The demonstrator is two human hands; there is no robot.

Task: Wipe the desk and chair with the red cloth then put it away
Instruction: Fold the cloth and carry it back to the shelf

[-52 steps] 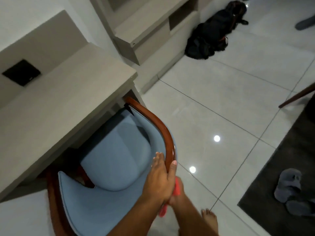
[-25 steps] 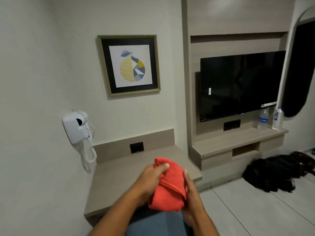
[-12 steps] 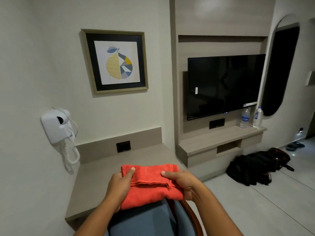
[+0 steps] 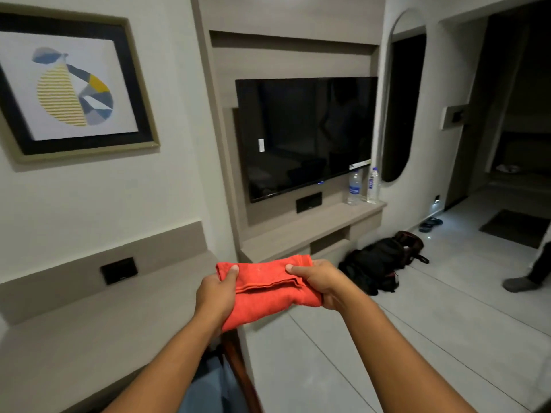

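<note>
Folded cloth [image 4: 268, 290] held crosswise above the counter's [image 4: 89, 347] right edge; left hand [image 4: 216, 296] and right hand [image 4: 320, 283] each grip one end.

Two water bottles [image 4: 362, 186] upright at right end of TV shelf [image 4: 298, 234]; black bag [image 4: 378, 263] and slippers [image 4: 430, 224] on floor [image 4: 417, 323].

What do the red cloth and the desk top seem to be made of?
Red cloth: soft, matte fabric, perhaps microfibre; it folds in limp layers between both hands. Desk top: likely wood-look laminate, matte grey-brown with faint streaked grain.
</note>
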